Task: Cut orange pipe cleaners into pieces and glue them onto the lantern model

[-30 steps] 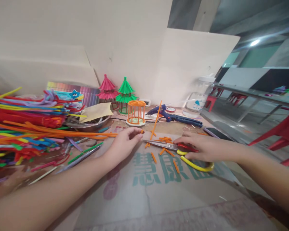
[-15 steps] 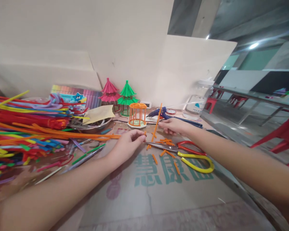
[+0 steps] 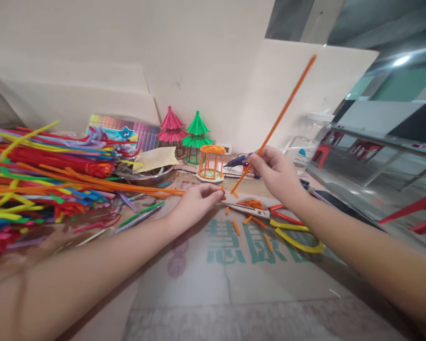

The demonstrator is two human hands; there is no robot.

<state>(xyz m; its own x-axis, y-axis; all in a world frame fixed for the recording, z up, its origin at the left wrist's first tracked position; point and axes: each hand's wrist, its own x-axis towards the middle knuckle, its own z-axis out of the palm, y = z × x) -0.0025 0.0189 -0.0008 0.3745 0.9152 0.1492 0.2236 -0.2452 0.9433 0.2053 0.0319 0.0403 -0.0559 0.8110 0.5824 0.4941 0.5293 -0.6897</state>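
Note:
My right hand (image 3: 275, 173) is closed round a long orange pipe cleaner (image 3: 287, 105), which slants up to the right with its lower end near the cut pieces. Thumb and fingers of my left hand (image 3: 202, 201) pinch a short piece of orange pipe cleaner (image 3: 222, 188), mostly hidden. Scissors (image 3: 259, 213) with one red and one yellow handle lie just right of that hand, blades towards it. Several short orange pieces (image 3: 236, 228) are scattered round the blades. Behind the hands stands a small orange pipe-cleaner frame (image 3: 212, 161) on a pale base.
Bundles of coloured pipe cleaners (image 3: 49, 175) fill the left side. Pink (image 3: 170, 125) and green (image 3: 198, 135) pavilion models stand at the back, near a pen set (image 3: 128, 132) and a metal bowl (image 3: 152, 173). Beyond my right hand are a glue gun (image 3: 237, 162) and a plastic jar (image 3: 307, 142).
My right hand has closed on the long orange pipe cleaner and raised it, coming nearer to me. My left hand keeps its pinch. The whole view has shifted slightly.

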